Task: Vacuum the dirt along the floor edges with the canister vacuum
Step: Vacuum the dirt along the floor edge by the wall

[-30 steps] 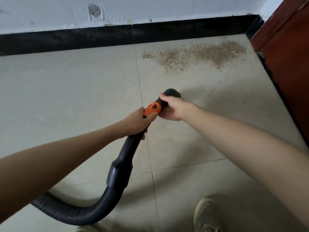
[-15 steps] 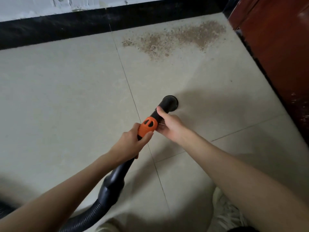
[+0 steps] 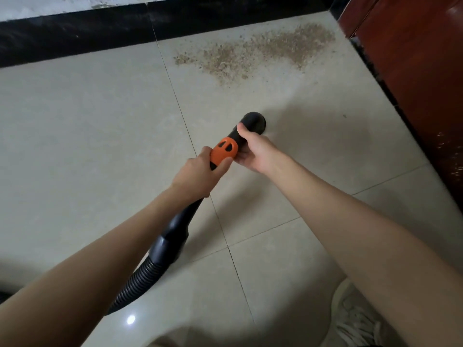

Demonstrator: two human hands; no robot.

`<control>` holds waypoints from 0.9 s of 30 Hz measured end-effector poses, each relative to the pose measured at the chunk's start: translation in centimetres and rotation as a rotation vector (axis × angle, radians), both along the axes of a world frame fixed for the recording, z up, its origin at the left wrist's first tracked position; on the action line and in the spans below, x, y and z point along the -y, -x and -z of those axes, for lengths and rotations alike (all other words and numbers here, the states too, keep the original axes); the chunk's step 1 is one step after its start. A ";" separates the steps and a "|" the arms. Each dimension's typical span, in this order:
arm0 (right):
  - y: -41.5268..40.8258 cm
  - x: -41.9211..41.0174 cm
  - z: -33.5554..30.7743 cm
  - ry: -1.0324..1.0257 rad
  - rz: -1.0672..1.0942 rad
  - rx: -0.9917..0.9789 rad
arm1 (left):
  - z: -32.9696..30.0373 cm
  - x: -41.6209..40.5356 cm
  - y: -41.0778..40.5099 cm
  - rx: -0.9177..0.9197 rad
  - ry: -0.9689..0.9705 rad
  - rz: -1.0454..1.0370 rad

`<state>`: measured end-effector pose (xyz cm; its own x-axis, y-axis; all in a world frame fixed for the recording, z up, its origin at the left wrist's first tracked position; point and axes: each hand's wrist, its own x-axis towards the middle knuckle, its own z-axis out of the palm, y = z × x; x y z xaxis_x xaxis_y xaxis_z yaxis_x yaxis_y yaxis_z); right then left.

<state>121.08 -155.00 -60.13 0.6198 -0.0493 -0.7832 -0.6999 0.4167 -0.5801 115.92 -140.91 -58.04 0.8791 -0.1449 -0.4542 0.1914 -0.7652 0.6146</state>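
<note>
Beige floor tiles (image 3: 82, 136) run up to a black skirting board (image 3: 75, 31) along the far wall, with a reddish-brown wooden door or cabinet (image 3: 413, 71) closing the corner on the right. Scattered brown dirt (image 3: 260, 51) lies in that corner, close to the skirting and near the wooden panel, none of it visibly lifted. Both of the person's hands hold the black vacuum wand (image 3: 238, 136): the left hand (image 3: 198, 174) has its grip wrapped round the handle just behind the orange collar (image 3: 223, 150), and the right hand (image 3: 258, 151) is clamped on the tube further forward, thumb over the top. The round open nozzle end (image 3: 254, 121) sits low over the tile, well short of the dirt and apart from it. A ribbed black hose (image 3: 135, 284) trails back to the lower left; the canister itself is not in view. One pale shoe (image 3: 355, 319) shows at the lower right. Assessment: the step in hand is the approach, with suction of the patch not yet begun. The next move calls for carrying the nozzle forward and right to the near margin of the dirt, keeping its mouth low to the floor, then working along the skirting into the corner without knocking the wooden panel.
</note>
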 end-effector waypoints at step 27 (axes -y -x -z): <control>13.1 -3.1 -0.8 -0.270 0.029 -0.238 | -0.3 -8.8 9.2 -0.049 -0.072 0.314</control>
<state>107.99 -151.90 -59.31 0.4202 0.1642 -0.8925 -0.7874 0.5548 -0.2687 106.69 -132.13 -57.74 0.7732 -0.3714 -0.5141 -0.0326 -0.8328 0.5526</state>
